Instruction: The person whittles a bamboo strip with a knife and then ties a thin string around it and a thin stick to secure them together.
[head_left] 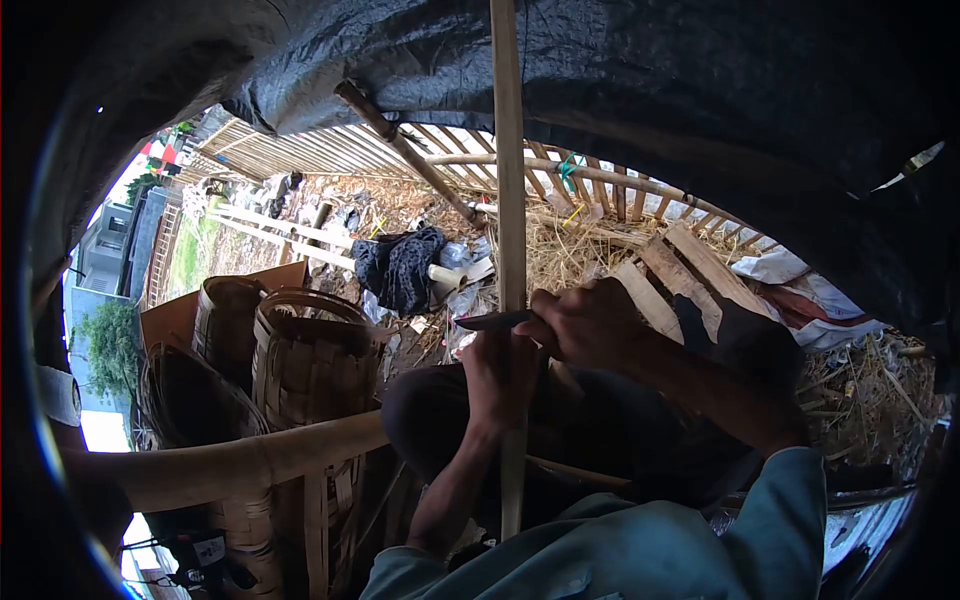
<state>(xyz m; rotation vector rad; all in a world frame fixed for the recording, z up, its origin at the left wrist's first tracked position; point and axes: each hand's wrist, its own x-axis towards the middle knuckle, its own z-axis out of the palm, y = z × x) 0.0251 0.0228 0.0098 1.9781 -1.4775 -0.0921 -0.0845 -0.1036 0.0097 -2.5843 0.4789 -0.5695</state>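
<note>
A long pale bamboo strip (509, 180) stands upright in front of me, running from the top of the view down past my lap. My left hand (500, 378) is closed around the strip, just under the blade. Gripped in my right hand (590, 325) is a knife (495, 321), its dark blade pointing left and lying across the strip. The knife's handle is mostly hidden by my fingers. Both hands are close together, above my dark-clothed knees.
Woven bamboo baskets (310, 350) stand at the left, behind a thick bamboo pole (230, 470). A dark tarp (700, 90) hangs overhead. Beyond are a slatted bamboo fence (330, 150), a black cloth (402, 268), straw (570, 245), wooden planks (690, 275) and white sacks (810, 295).
</note>
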